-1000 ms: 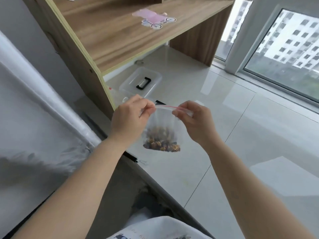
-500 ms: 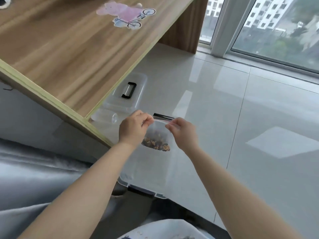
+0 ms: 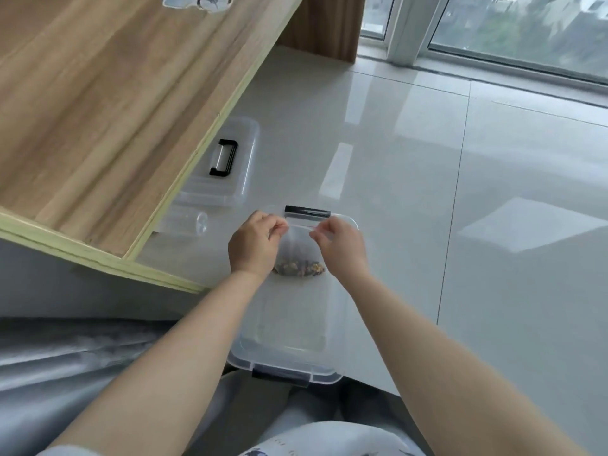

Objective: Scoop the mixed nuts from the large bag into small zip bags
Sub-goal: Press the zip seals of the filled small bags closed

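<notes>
The left hand (image 3: 255, 245) covers the small zip bag's (image 3: 298, 248) left side, and the sticker (image 3: 197, 0) is cut off at the frame's top edge.

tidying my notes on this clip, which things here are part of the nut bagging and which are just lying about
In use:
small zip bag of mixed nuts
left hand
right hand
clear storage box under the bag

Lying about:
box lid
clear jar
wooden desk
</notes>
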